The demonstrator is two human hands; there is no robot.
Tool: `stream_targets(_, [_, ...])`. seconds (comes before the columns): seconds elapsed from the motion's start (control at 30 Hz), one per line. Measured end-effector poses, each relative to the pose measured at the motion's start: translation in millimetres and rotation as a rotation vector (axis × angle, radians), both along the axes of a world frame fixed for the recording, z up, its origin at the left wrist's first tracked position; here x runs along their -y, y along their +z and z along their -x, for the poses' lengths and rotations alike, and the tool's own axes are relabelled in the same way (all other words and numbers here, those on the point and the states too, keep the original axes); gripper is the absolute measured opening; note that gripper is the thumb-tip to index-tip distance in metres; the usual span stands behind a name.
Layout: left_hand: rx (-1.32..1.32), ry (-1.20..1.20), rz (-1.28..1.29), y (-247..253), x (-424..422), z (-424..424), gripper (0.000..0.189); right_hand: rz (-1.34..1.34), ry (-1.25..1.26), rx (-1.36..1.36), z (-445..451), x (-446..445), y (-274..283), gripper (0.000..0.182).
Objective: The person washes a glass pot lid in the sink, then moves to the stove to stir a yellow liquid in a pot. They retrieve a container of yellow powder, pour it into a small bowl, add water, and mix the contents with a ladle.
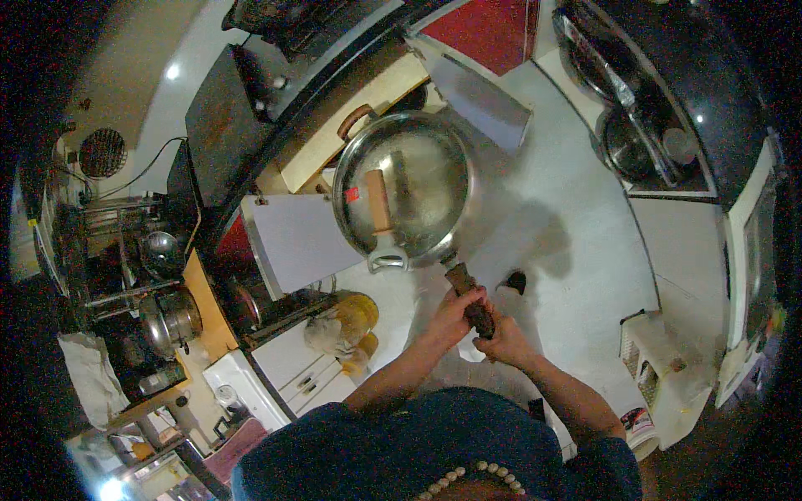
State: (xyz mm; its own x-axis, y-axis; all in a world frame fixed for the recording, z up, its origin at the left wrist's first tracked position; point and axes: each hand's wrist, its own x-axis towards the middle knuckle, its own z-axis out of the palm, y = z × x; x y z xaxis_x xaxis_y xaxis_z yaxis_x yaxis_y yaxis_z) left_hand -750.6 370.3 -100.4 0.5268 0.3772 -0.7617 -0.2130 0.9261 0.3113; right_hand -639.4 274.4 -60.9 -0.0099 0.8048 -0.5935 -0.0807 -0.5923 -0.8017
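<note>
A large round metal wok (432,181) with a small brown loop grip on its far side is held out over the floor. Both hands are on its long brown handle: my left hand (459,311) grips the middle, and my right hand (504,340) closes round the end nearest my body. A spatula (378,200) with a wooden handle lies across the wok, its metal end at the near left rim. A small red sticker (352,194) shows near the wok's left side.
Open cabinet doors (307,241) stand left of and beyond the wok, beside an open drawer or shelf (357,119). A white plastic stool (664,376) is at right. Pots (166,322) sit on a rack at left; other pans (626,147) fill a recess at upper right.
</note>
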Motion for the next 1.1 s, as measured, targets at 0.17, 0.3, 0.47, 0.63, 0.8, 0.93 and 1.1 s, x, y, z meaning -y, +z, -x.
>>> stream_targets(0.17, [-0.032,-0.067,-0.034,-54,-39,-5,0.015,0.088,-0.093,-0.140,2,-32,-59,0.029])
stream_targets(0.3, [-0.065,-0.027,-0.044,-96,-93,-4,0.017,-0.063,-0.107,-0.104,9,-85,-109,0.029])
stream_targets(0.47, [-0.142,-0.028,-0.124,-137,-183,5,0.011,-0.218,-0.133,0.000,25,-172,-162,0.032])
stream_targets(0.63, [-0.133,-0.063,-0.198,-161,-267,18,0.010,-0.135,-0.180,0.015,44,-250,-190,0.032])
stream_targets(0.8, [-0.050,0.027,-0.203,-192,-335,34,0.011,-0.192,-0.169,-0.189,40,-324,-199,0.029])
stream_targets(0.93, [0.020,0.074,-0.235,-195,-380,49,0.014,-0.263,-0.006,-0.016,62,-378,-233,0.029])
stream_targets(1.1, [-0.043,0.109,-0.366,-194,-434,70,0.016,-0.343,0.056,-0.099,61,-442,-214,0.032])
